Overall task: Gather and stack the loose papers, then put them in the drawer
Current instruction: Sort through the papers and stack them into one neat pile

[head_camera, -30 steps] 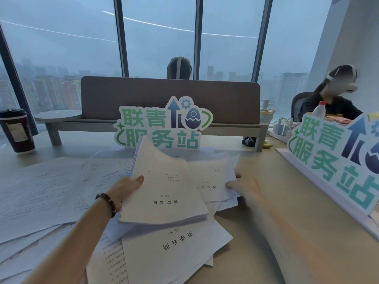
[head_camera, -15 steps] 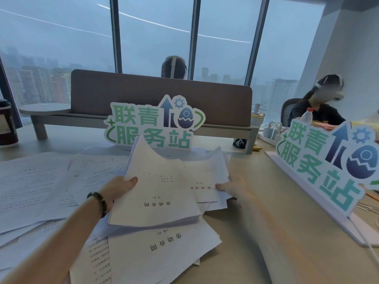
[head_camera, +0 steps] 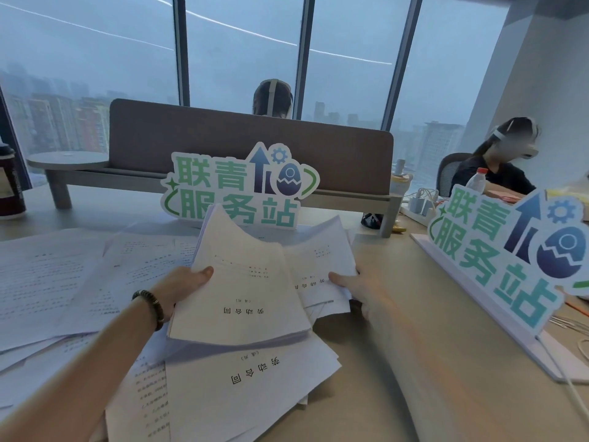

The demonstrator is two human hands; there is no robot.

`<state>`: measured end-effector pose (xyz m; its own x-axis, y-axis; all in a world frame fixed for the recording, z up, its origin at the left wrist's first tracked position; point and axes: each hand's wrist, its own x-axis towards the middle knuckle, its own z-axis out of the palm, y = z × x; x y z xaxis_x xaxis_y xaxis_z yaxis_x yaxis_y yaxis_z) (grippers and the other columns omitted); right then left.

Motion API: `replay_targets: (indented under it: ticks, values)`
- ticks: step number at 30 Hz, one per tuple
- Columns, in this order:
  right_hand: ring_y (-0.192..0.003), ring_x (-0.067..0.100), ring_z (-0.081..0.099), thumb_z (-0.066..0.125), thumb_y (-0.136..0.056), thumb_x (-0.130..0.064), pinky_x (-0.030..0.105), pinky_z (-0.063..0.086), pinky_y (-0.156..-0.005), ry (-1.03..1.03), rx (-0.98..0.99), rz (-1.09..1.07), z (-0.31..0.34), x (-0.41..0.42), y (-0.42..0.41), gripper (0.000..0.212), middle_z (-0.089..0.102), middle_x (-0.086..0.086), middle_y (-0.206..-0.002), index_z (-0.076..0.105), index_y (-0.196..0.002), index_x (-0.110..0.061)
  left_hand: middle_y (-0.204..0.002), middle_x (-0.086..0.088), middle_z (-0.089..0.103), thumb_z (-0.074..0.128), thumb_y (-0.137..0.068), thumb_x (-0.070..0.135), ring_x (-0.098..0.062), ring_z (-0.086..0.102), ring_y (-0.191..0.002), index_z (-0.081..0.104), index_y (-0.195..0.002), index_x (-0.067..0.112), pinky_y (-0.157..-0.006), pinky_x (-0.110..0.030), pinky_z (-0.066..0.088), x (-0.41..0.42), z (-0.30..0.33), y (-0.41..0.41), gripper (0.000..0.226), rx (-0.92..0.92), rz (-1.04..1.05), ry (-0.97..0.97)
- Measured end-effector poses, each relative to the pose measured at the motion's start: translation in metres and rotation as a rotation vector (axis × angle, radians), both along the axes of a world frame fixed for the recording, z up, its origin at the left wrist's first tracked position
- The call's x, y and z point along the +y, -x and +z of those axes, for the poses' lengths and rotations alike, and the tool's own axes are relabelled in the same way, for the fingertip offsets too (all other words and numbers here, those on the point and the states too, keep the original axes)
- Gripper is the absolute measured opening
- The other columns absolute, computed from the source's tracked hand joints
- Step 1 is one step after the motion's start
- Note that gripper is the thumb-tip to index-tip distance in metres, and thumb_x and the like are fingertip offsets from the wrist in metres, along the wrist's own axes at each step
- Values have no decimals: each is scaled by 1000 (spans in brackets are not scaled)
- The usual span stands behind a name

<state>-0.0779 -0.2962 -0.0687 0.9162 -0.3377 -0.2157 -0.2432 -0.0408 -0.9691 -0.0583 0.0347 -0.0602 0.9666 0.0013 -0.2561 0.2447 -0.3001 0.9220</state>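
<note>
A big tan table [head_camera: 398,362] is covered on its left side with loose papers [head_camera: 63,282], spread flat and overlapping. Two green and blue signs stand on it, one sign [head_camera: 239,186] at the back and another sign [head_camera: 510,250] on the right. In the middle, the left hand [head_camera: 178,288] holds a thick stack of papers [head_camera: 242,288] by its left edge, lifted and tilted above other sheets. Its fingers are closed on the stack, thumb on top. The right hand [head_camera: 360,288] grips a second bunch of papers [head_camera: 322,269] just beside it, thumb pressing down. A beaded bracelet [head_camera: 149,307] sits on the left wrist.
</note>
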Motion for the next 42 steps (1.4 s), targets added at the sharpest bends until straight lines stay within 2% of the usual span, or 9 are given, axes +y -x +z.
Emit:
replay_targets:
  ticks: [4,10,19,25,32,35,38,40,42]
  values:
    - [-99,23,63,68,-93,-21,32,47,-73,30,-36,13,2,6,2,29,67,4,-114,54,-119,-22,-104,-23,71,57,-98,31,-40,68,-94,64,-113,-1,-80,-46,57,1,-1,-1,36,2,2,21]
    - [-91,23,59,73,-84,-10,32,53,-69,299,-34,-74,1,3,4,24,63,3,-100,58,-101,-19,-101,-22,72,57,-97,29,-38,69,-89,65,-109,0,-81,-48,56,-2,-3,-2,32,7,5,10]
    - [-80,24,67,79,-83,-18,35,53,-64,-10,-48,-145,21,-20,13,21,71,10,-96,60,-89,-11,-100,-22,73,59,-96,33,-41,70,-93,66,-108,3,-87,-56,55,-2,-4,-2,33,34,1,-21]
    - [-88,23,59,72,-90,-17,33,49,-73,110,131,-8,17,-15,12,31,62,5,-100,56,-116,-9,-100,-22,72,58,-96,31,-40,70,-92,65,-111,2,-86,-54,56,-4,-3,0,33,26,-3,-24]
    - [-88,33,71,74,-86,-16,40,59,-61,-209,-30,57,35,-20,18,34,73,16,-111,64,-117,-7,-104,-20,71,57,-96,34,-39,68,-95,64,-113,4,-91,-53,54,-7,0,2,36,21,-35,-70]
    - [-86,28,70,80,-80,-24,38,57,-63,-48,44,61,33,-18,21,43,71,13,-104,62,-116,-8,-104,-20,71,57,-96,34,-38,69,-95,64,-113,3,-90,-53,54,-7,0,4,36,20,-35,-81]
    - [-96,22,61,70,-91,-23,30,53,-69,172,138,74,34,-15,22,25,63,5,-107,55,-109,-15,-103,-20,71,56,-97,34,-38,69,-94,64,-112,3,-89,-51,55,-9,2,6,35,10,-36,-84]
    - [-104,27,59,71,-91,-24,37,52,-79,173,130,43,36,-17,18,34,62,11,-123,56,-119,-12,-105,-20,71,55,-98,33,-37,68,-95,64,-113,3,-88,-46,55,-12,3,6,35,0,-26,-97]
    - [-92,27,63,75,-87,-23,38,51,-71,77,71,-8,49,-15,19,28,66,12,-114,59,-108,-13,-105,-20,70,54,-98,32,-36,67,-96,64,-112,3,-87,-43,54,-14,4,7,34,-5,-11,-114]
